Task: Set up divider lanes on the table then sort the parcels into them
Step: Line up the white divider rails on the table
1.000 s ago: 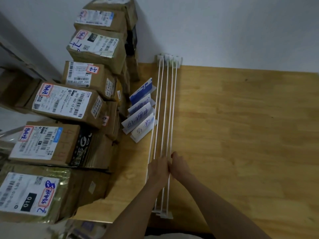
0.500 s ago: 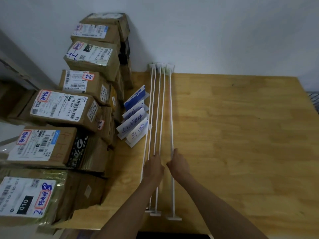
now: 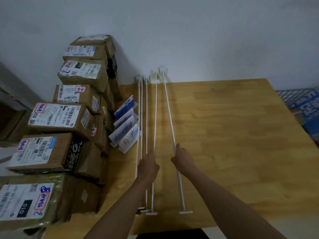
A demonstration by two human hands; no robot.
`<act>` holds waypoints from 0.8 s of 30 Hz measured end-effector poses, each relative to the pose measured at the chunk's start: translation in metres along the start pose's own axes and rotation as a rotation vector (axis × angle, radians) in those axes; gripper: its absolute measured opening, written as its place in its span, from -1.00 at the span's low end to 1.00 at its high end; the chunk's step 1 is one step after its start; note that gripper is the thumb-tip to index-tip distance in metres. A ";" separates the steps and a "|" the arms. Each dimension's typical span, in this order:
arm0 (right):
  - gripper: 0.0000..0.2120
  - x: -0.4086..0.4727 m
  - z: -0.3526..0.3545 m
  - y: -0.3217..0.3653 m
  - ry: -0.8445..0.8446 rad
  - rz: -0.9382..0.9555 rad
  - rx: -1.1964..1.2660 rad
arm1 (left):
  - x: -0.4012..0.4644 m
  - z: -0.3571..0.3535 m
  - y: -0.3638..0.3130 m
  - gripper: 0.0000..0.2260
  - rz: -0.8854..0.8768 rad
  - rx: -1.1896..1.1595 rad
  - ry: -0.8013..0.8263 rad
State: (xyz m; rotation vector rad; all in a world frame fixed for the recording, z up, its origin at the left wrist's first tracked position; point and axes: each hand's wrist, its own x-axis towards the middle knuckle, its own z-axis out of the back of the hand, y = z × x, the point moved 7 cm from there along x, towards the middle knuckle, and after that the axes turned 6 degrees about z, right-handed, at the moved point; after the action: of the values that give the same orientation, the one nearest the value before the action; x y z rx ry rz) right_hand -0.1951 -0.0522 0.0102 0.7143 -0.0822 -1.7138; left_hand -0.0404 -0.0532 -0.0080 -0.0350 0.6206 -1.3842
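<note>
We are working at a wooden table (image 3: pixel 233 135). Stacked cardboard parcels (image 3: pixel 57 118) are crowding its left edge, one label reading "010". Handwritten sign cards (image 3: pixel 125 128) are leaning between parcels and rods. White divider rods (image 3: pixel 146 118) are lying lengthwise, bunched. Our right hand (image 3: pixel 183 157) is gripping one rod (image 3: pixel 170 114), angling it apart. Our left hand (image 3: pixel 148 167) is curling round the neighbouring rod (image 3: pixel 155 118).

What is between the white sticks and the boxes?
In the head view, four label cards stand on the table between the white sticks and boxes.
</note>
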 end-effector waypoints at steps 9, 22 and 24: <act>-0.64 -0.017 0.040 -0.031 -0.059 0.028 0.015 | -0.006 0.000 -0.029 -0.70 -0.042 0.036 0.000; -0.65 -0.040 0.102 -0.165 -0.090 0.040 -0.033 | -0.048 -0.052 -0.132 -0.63 0.000 0.082 0.015; -0.63 -0.046 0.114 -0.193 -0.088 0.042 -0.035 | -0.058 -0.064 -0.155 -0.62 0.012 0.085 0.011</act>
State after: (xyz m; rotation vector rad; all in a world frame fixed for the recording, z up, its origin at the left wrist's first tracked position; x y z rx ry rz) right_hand -0.4143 0.0076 0.0398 0.6074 -0.1278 -1.7024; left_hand -0.2103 -0.0115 0.0191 0.0441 0.5697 -1.3988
